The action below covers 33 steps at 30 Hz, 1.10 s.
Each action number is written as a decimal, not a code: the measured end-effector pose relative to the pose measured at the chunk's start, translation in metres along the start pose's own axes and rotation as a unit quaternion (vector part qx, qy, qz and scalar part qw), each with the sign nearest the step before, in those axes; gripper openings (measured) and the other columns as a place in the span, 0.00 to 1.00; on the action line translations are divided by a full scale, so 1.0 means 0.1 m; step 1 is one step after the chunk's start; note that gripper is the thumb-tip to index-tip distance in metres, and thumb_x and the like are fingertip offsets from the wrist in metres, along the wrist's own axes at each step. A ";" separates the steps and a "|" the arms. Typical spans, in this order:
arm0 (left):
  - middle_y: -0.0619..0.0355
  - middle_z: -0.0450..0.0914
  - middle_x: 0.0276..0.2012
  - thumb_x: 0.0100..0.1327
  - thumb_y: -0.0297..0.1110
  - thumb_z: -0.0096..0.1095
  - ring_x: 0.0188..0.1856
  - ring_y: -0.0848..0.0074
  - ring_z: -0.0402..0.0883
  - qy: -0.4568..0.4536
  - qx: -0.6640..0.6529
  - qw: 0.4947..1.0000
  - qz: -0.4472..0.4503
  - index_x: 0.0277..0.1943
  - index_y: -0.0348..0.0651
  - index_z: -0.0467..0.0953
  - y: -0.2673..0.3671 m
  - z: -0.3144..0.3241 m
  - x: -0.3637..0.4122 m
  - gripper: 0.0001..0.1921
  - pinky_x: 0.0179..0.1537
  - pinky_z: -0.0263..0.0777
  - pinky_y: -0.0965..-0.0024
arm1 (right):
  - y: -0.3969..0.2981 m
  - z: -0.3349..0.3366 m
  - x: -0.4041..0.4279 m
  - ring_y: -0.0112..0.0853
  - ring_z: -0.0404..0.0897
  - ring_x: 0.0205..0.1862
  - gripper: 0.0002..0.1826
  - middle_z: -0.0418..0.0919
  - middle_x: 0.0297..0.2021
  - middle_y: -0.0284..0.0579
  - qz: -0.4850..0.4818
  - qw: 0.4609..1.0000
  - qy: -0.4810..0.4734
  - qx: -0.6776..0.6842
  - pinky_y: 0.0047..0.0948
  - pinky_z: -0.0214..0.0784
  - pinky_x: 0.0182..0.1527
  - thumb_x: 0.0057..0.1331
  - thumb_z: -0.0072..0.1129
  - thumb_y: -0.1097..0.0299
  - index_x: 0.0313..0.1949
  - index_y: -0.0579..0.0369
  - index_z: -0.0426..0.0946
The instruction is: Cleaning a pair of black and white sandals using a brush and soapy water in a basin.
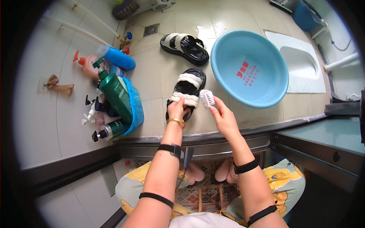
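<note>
My left hand [177,109] grips the heel end of a black sandal with white straps [190,81], which rests on the tiled floor. Its thumb lies on the rear white strap. In my right hand [223,115] is a small white scrub brush [207,98], pinched between thumb and fingers, just right of that sandal. Whether the bristles touch the strap I cannot tell. The matching sandal [185,47] lies on its sole farther off, beside the rim of a light blue plastic basin [215,71]. Red writing marks the basin's bottom.
A blue plastic basket [138,105] crowded with pump bottles stands at the left wall. Behind the basin is a white squat toilet [299,62]. A floor drain [151,30] lies at the back left. A dark door sill [199,139] crosses before my feet.
</note>
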<state>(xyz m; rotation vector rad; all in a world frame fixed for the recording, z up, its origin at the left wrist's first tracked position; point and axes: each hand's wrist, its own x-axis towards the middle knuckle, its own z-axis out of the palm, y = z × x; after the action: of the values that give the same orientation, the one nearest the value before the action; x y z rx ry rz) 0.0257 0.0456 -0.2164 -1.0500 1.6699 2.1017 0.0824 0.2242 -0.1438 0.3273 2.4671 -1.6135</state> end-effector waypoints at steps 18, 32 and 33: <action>0.46 0.49 0.72 0.60 0.36 0.61 0.74 0.60 0.48 0.049 0.598 0.719 0.350 0.71 0.34 0.48 -0.18 -0.37 -0.55 0.40 0.72 0.42 0.54 | -0.12 0.44 0.25 0.46 0.79 0.26 0.24 0.77 0.25 0.46 -0.204 0.893 -0.090 -0.390 0.44 0.71 0.29 0.67 0.51 0.63 0.63 0.31 0.66; 0.51 0.57 0.64 0.60 0.29 0.54 0.72 0.64 0.51 0.044 0.642 0.641 0.418 0.64 0.53 0.64 -0.45 -0.48 -0.61 0.27 0.69 0.41 0.38 | -0.20 0.45 0.43 0.42 0.80 0.25 0.31 0.76 0.26 0.45 -0.277 0.827 -0.155 -0.465 0.40 0.72 0.27 0.62 0.55 0.65 0.65 0.39 0.62; 0.50 0.58 0.63 0.60 0.28 0.55 0.71 0.63 0.52 0.055 0.641 0.632 0.431 0.62 0.54 0.66 -0.45 -0.37 -0.61 0.26 0.68 0.42 0.37 | -0.24 0.55 0.54 0.42 0.80 0.25 0.31 0.76 0.26 0.45 -0.286 0.824 -0.136 -0.469 0.40 0.72 0.27 0.62 0.55 0.65 0.65 0.39 0.62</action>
<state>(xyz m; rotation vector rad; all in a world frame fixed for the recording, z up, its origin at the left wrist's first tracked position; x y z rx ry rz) 0.1098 0.0391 -0.2116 0.1993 3.1704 0.3991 0.0256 0.1694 -0.1585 -0.7804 2.8595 -0.2924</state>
